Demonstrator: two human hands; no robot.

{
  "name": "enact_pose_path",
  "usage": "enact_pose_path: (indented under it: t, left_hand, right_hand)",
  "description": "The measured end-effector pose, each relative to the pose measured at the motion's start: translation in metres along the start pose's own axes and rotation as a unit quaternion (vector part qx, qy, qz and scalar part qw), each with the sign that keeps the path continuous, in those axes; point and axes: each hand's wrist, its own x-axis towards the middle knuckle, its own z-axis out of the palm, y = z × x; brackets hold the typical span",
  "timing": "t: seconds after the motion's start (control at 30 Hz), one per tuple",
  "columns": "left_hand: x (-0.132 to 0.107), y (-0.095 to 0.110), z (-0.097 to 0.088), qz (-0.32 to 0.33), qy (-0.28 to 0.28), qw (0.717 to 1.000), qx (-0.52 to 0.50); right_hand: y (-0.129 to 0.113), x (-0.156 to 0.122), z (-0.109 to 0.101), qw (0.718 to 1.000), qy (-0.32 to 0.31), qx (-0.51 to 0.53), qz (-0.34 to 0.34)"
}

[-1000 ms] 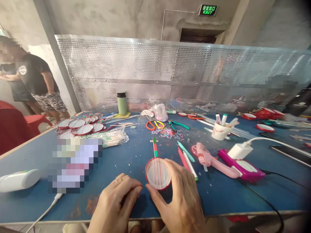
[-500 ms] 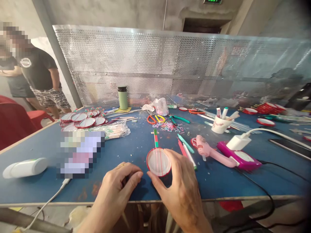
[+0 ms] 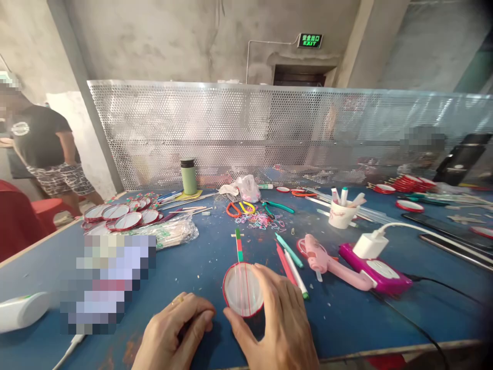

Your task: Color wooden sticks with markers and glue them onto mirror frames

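Observation:
My right hand (image 3: pixel 283 318) has its thumb and fingers around the edges of a round, translucent disc (image 3: pixel 243 290) with a red rim. Thin red lines cross the disc's face. From its far side a flat stick (image 3: pixel 239 246) in green, red and white points away from me, and a small pale stick end crosses near its tip. My left hand (image 3: pixel 179 329) rests on the table just left of the disc, fingers curled and thumb against the forefinger, with nothing showing in it. Right of the disc lie several pens (image 3: pixel 289 262).
Red-rimmed discs (image 3: pixel 129 221) are piled at left behind a phone (image 3: pixel 115 282). Pliers (image 3: pixel 278 207) and small coloured clips (image 3: pixel 262 221) lie ahead. A pink glue gun (image 3: pixel 331 264), purple power strip (image 3: pixel 385 272) with cables and a cup of pens (image 3: pixel 341 215) stand at right.
The head view has tilted up, so the table sits lower and the exit sign shows fully. My hands and the disc keep about the same places relative to each other.

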Motion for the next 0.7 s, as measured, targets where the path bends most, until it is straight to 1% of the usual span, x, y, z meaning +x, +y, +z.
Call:
enact_pose_path:
  t: [0.13,0.27,0.37,0.43,0.5,0.57,0.63,0.7]
  left_hand:
    - [0.0,0.001,0.0,-0.006,-0.001,1.0,0.002]
    - [-0.001,0.005,0.0,-0.025,0.003,1.0,-0.003]
    - [0.004,0.01,-0.006,-0.037,-0.007,0.999,-0.016]
    - [0.01,0.014,-0.012,-0.033,-0.009,0.999,-0.021]
    - [0.017,0.019,-0.017,-0.021,0.007,1.0,-0.015]
    - [0.021,0.023,-0.018,-0.009,0.04,0.999,-0.006]
    - [0.019,0.024,-0.013,0.001,0.062,0.998,-0.009]
    - [0.011,0.024,-0.005,-0.009,0.072,0.997,-0.025]
  right_hand:
    - [0.001,-0.003,0.0,1.0,-0.009,-0.005,0.003]
    - [0.0,-0.004,0.0,1.0,-0.012,-0.009,0.003]
    - [0.0,-0.003,0.001,1.0,-0.008,-0.011,-0.001]
    - [0.002,-0.004,0.002,1.0,-0.001,-0.01,-0.005]
    - [0.003,-0.005,0.003,1.0,0.003,-0.008,-0.007]
    - [0.005,-0.006,0.004,1.0,0.002,-0.01,-0.008]
    - [0.006,-0.008,0.004,1.0,0.001,-0.014,-0.009]
    - [0.007,-0.008,0.004,1.0,0.001,-0.015,-0.011]
